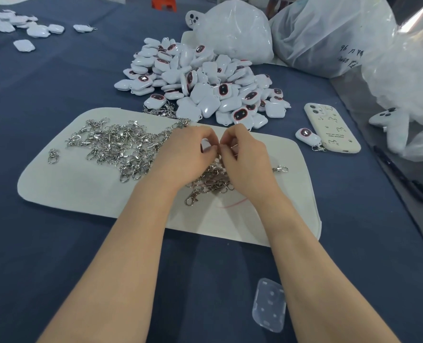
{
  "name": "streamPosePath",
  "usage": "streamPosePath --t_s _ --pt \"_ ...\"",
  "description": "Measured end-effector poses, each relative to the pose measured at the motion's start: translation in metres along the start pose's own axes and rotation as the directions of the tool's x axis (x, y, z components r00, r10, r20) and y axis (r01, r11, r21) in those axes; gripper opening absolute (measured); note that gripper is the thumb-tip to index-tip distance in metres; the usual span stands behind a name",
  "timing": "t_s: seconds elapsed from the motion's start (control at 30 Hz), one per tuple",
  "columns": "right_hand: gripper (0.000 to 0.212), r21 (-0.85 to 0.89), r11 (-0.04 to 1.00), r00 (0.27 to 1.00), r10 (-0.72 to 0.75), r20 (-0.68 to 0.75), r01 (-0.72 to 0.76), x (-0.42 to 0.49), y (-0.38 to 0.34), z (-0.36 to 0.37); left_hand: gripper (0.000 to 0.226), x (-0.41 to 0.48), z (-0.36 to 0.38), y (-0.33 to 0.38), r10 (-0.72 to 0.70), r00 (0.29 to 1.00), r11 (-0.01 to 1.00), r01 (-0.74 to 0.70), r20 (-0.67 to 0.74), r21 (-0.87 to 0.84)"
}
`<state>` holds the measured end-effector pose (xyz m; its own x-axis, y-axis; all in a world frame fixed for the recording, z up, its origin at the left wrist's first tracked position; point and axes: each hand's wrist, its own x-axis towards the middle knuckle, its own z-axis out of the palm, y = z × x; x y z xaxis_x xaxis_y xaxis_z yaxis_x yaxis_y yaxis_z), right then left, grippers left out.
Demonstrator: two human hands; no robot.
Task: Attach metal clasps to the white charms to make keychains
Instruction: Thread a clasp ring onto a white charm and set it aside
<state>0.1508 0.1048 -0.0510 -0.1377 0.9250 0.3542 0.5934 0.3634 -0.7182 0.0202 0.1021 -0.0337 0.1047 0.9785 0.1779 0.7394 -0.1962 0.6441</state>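
Navy cloth-covered table (57,95), plastic bags (329,33) heaped behind.

A dark blue cloth table cover (57,95) fills the frame, matt and softly creased. At the centre lies a rounded off-white felt mat (81,189), matt and slightly fuzzy. The small silver metal clasps (121,144) heaped on its left half are polished and glinting. The rounded white plastic charms (200,85) at upper centre are smooth and glossy. At upper right, translucent white plastic bags (329,33) look thin and crinkled. The cream phone case (332,127) at right looks smooth and matt. A clear plastic piece (268,305) at lower right is frosted.
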Motion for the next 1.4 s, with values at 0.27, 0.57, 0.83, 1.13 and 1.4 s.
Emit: streamPosePath --t_s 0.27,0.57,0.83,1.13,1.4 --pt "0.006 0.089 0.986 0.99 0.143 -0.008 -0.141 0.003 0.002 0.0 0.008 0.001 0.007 0.001 0.056 0.992 0.997 -0.049 -0.116 0.064" --pt "0.007 0.119 0.985 0.99 0.132 -0.044 -0.126 0.002 0.0 0.001 0.009 0.001 0.01 -0.001 0.008 0.985 0.993 -0.028 -0.175 -0.112" --pt "0.017 0.312 0.929 0.974 0.221 -0.043 -0.197 0.003 -0.004 0.001 0.012 0.002 0.01 0.001 -0.063 0.981 0.963 0.012 -0.182 -0.269" --pt "0.009 0.275 0.954 0.972 0.172 -0.163 -0.122 0.001 -0.008 0.003 0.011 0.003 0.011 0.004 -0.065 0.977 0.976 0.019 -0.204 -0.219" --pt "0.008 0.17 0.977 0.974 0.155 -0.163 -0.127 0.003 -0.006 0.002 0.008 0.002 0.013 0.004 -0.037 0.975 0.993 0.012 -0.22 -0.116"
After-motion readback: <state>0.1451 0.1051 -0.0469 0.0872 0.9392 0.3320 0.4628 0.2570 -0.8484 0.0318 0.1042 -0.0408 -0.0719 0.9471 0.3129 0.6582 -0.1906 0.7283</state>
